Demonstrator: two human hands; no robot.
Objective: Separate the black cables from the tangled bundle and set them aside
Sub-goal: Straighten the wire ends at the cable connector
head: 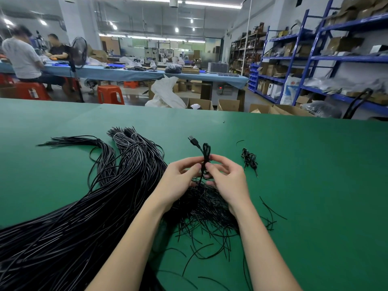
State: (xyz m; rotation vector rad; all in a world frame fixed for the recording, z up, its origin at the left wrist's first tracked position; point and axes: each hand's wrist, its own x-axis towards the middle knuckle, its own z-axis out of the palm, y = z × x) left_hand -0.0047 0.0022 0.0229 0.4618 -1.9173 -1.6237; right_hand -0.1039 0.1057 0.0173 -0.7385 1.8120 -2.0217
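Hands: left hand [182, 180] and right hand [225, 181] both pinch one folded black cable [205, 156] with curled fingers [194, 168]. Below lies the tangled bundle [201, 204] on the green tabletop [315, 164]. Cardboard boxes [228, 105] behind it show no clear contents.

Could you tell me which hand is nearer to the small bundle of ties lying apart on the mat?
Right. The right hand is just left of the ties; the left hand is farther left.

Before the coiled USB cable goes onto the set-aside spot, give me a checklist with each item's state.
1. Both hands grip the coiled USB cable: left hand and right hand pinch it: ok.
2. USB plug free of the pile: ok.
3. Cable's lower end clear of the tangled pile: cannot tell, hidden by fingers.
4. Set-aside cable lies apart, right of the hands: ok.
5. Bare green table around it: ok.
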